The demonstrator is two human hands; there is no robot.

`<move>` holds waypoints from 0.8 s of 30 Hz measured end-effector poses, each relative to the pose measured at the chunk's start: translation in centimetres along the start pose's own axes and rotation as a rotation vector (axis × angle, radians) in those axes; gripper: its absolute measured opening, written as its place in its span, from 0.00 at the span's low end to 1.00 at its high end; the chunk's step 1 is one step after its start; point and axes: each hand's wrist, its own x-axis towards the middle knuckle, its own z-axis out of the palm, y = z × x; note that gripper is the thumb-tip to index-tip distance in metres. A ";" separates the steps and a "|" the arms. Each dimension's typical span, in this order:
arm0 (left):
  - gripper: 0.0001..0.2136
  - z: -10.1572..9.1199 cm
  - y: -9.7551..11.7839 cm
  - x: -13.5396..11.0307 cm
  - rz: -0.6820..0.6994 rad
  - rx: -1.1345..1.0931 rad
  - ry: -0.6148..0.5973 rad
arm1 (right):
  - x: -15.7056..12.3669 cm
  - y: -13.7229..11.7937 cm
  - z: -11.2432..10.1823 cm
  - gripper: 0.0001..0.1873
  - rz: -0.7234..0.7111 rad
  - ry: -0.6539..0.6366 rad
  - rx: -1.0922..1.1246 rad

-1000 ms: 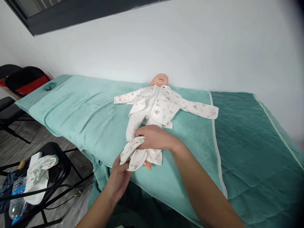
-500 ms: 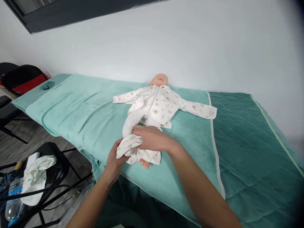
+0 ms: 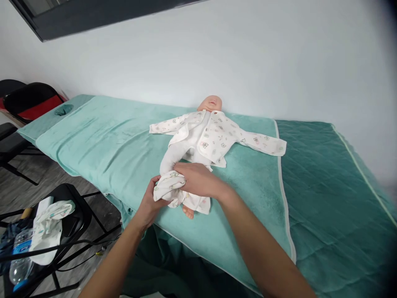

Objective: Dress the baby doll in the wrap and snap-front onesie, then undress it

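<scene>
- Two bare hands meet over the lower legs of a doll (image 3: 192,141), which lies face up on a bed with a pale green cover (image 3: 120,136); its head is well beyond the fingers, near the wall.
- The left hand (image 3: 151,207) grasps bunched printed trousers (image 3: 169,188) from the outer side, its fingers curled into the folds.
- The right hand (image 3: 198,179) lies across the doll's legs, fingers bent inward and seemingly grasping the upper edge of that bunch; whether they pinch the leg too is hidden.
- Just past the fingers, on the near side, one bare foot (image 3: 188,212) shows at the lower edge of the cloth; no second foot can be seen, and which leg this one belongs to is unclear.
- As for progress, the trousers appear only partly on: cloth is gathered around the lower legs between the fingers, while the white thigh just beyond them is uncovered.
- Farther from the fingers, a printed jacket (image 3: 218,138) is on the doll's upper body, its sleeves spread to either side; its front hangs open, so fastening looks undone.
- Judged from this, the trousers' upper part is not yet up at the hips, and one leg seems less far in.
- Well apart from the left fingers, a black chair (image 3: 81,209) bears a crumpled white printed cloth (image 3: 46,238) beside a clear bottle (image 3: 20,265).
</scene>
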 end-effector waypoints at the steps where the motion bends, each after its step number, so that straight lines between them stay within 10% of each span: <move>1: 0.35 0.1 -0.1 0.1 0.011 0.015 0.008 | 0.0 0.1 0.1 0.06 -0.005 0.008 -0.002; 12: 0.26 0.6 0.8 -0.1 0.076 0.180 0.077 | -0.7 0.2 -1.1 0.04 0.004 -0.115 0.081; 17: 0.27 0.7 0.0 -0.2 0.091 0.190 0.159 | -0.8 -0.6 -1.1 0.25 0.064 -0.126 0.161; 24: 0.30 1.0 0.2 0.2 0.085 0.199 0.185 | -0.2 -0.4 -0.5 0.18 0.012 -0.125 0.168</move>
